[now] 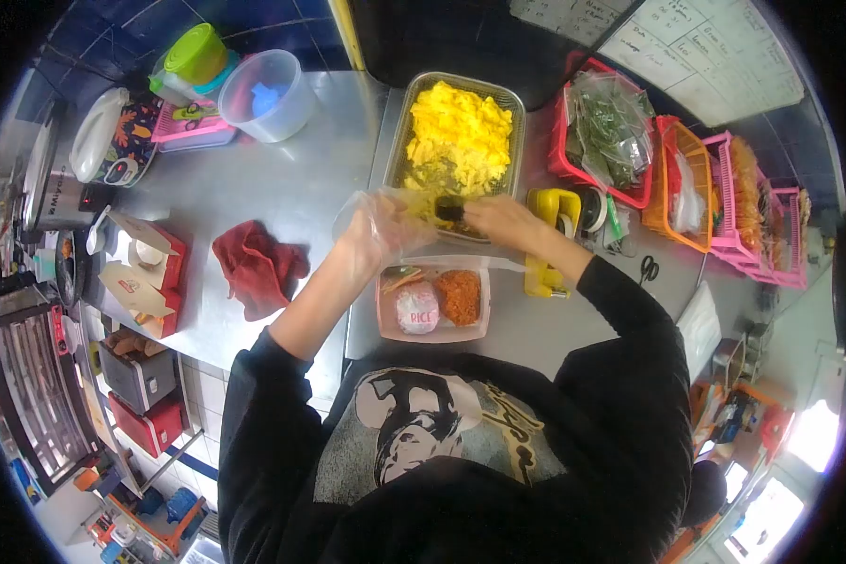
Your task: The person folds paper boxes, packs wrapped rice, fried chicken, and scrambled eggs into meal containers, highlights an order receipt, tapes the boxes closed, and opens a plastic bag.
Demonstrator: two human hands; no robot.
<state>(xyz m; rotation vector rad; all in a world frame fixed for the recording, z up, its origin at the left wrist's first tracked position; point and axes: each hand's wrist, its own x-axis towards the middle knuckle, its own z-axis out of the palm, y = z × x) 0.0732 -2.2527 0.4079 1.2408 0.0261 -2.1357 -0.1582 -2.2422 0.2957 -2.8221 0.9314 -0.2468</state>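
A metal tray (395,141) with mesh-like walls holds a heap of yellow scrambled egg (461,127). At its near edge my left hand (378,230), in a clear plastic glove, is closed, with something yellowish at its fingertips that I cannot make out. My right hand (500,222) is bare and pinches a small black utensil (449,209), whose full shape is hidden. Just below both hands sits an open cardboard meal box (385,329). Inside it lie a wrapped round of rice marked RICE (417,310), a piece of fried chicken (460,297) and some sliced vegetables (401,277).
A red cloth (257,270) and an open red-and-white carton (160,273) are to the left. At the back left stands a clear plastic tub (277,103). On the right are a yellow tape dispenser (547,254), scissors (649,270), a red basket (573,174) and an orange basket (672,221).
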